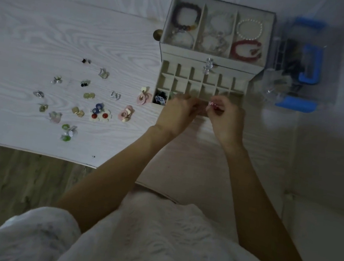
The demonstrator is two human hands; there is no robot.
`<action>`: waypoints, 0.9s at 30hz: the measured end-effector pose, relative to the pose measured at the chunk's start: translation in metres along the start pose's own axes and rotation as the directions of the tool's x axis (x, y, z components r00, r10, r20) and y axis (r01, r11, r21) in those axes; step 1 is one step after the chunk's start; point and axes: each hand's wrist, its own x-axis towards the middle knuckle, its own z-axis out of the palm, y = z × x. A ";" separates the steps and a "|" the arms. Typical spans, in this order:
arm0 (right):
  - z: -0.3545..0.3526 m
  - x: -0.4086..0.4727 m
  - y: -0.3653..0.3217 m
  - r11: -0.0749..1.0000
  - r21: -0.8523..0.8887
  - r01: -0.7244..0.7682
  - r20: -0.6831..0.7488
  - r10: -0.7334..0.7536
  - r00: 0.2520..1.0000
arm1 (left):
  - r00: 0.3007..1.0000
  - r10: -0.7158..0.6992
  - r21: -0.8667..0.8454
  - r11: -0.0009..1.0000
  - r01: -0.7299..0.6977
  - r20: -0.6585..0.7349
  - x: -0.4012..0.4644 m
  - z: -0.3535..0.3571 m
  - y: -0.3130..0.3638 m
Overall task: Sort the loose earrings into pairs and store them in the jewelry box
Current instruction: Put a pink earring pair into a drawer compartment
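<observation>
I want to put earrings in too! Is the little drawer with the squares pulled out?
Yes, out. The drawer sticks forward from the jewelry box, its square compartments showing, mostly empty.

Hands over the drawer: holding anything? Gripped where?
The right hand pinches a small pink-red earring at its fingertips; which part is gripped is too small to tell. Whether the left hand holds anything cannot be told.

Paired earrings [89, 95] lie on the worktop [49, 30] left of both hands [176, 112]; the jewelry box [214, 55] stands just beyond them.
</observation>
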 end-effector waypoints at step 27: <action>0.108 -0.004 -0.075 0.605 -0.364 0.708 0.310 -0.638 0.705 | 0.885 -0.381 0.075 0.907 0.414 -0.269 -0.097 -0.061 -0.103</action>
